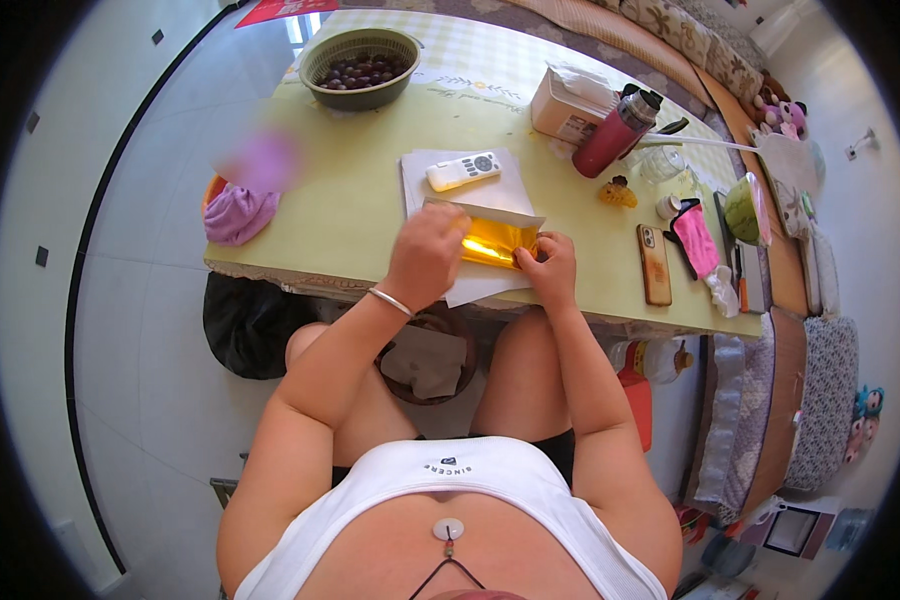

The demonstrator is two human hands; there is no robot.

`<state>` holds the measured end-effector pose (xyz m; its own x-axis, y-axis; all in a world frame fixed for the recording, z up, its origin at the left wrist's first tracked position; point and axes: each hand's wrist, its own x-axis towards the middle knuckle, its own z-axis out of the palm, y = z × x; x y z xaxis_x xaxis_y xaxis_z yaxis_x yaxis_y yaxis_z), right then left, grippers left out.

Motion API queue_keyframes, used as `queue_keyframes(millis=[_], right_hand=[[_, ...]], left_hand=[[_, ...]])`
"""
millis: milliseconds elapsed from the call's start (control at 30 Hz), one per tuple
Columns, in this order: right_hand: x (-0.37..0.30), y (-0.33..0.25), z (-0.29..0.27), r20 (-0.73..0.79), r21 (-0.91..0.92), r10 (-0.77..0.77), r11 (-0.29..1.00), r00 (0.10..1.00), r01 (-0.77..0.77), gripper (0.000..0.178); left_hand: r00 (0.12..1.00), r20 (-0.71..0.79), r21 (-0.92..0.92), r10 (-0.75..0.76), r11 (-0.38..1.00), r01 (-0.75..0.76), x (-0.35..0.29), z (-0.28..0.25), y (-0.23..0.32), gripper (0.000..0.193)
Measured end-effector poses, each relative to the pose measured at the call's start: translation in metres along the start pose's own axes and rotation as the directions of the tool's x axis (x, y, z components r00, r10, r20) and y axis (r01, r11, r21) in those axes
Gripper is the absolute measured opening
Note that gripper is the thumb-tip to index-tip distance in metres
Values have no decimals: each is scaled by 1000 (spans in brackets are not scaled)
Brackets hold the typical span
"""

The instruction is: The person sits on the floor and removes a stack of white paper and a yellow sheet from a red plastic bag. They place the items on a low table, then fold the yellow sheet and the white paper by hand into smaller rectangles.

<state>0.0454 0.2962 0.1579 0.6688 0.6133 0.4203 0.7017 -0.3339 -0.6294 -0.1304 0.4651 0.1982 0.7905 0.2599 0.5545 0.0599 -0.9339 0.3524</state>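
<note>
A shiny gold foil paper (492, 240) lies in front of me near the table's front edge, a pale strip along its far side. My left hand (426, 252), a bracelet at its wrist, is closed at the foil's left end. At the right end my right hand (552, 268) pinches the near corner between thumb and fingers. White sheets of paper (420, 165) are spread beneath the foil. On those sheets, just beyond my left hand, rests a white remote control (463, 172).
Around the table (330, 200) stand a colander of dark round fruit (360, 75), a purple cloth (240, 213), a tissue box (568, 105), and a red thermos (615, 135). To the right are a phone (654, 264), a pink glove (694, 235), a knife (739, 275) and a cut watermelon (745, 210).
</note>
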Motion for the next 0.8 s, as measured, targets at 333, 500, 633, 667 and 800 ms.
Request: queue_keyframes(millis=[333,500,633,667,800], right_hand=[[-2,-1,4,-126,27,-22,999,992,26,23],[-4,0,5,-108,-32,-21,999,994,17,24],[-5,16,16,-131,-139,-75,989,988,57,21],[-5,13,15,-124,-144,-80,988,989,62,21],[-4,1,9,-155,-150,-42,988,987,18,21]], left_hand=[[929,364,87,71,990,-110,-13,17,19,82],[928,369,126,55,986,-108,-14,15,21,84],[901,433,144,33,984,-105,-16,20,19,84],[897,439,142,45,983,-119,-18,22,17,85],[911,401,135,98,977,-164,-13,15,20,86]])
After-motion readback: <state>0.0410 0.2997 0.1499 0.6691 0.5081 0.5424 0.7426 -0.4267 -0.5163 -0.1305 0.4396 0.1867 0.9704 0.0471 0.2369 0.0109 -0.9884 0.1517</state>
